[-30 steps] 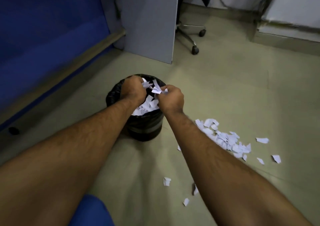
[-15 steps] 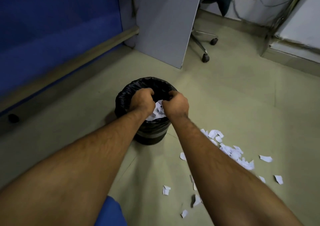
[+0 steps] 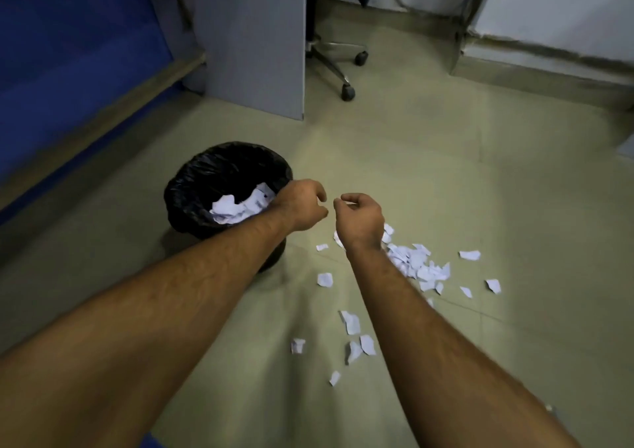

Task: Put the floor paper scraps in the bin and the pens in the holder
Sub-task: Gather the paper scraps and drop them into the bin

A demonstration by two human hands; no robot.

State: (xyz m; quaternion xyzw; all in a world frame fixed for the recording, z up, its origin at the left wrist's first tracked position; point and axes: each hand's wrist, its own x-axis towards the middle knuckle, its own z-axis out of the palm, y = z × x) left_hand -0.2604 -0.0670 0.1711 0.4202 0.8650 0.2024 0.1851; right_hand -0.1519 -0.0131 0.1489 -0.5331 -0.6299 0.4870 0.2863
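A round bin [image 3: 192,186] lined with a black bag stands on the floor at left of centre, with white paper scraps [image 3: 240,205] lying inside it. My left hand [image 3: 303,204] hovers just past the bin's right rim, fingers loosely curled and empty. My right hand [image 3: 358,217] is beside it over the bare floor, fingers also curled with nothing visible in them. A pile of white paper scraps [image 3: 417,264] lies on the floor right of my right wrist, and loose scraps [image 3: 353,336] are strewn nearer to me. No pens or holder are in view.
A grey partition panel [image 3: 254,39] stands behind the bin, with an office chair's wheeled base [image 3: 346,66] beyond it. A blue wall panel [image 3: 68,63] runs along the left. A white cabinet base [image 3: 549,59] sits at the back right.
Both hands have come out of the bin and moved right, away from its opening; the scraps they held now lie in the bin. The view has shifted so the bin sits further left.
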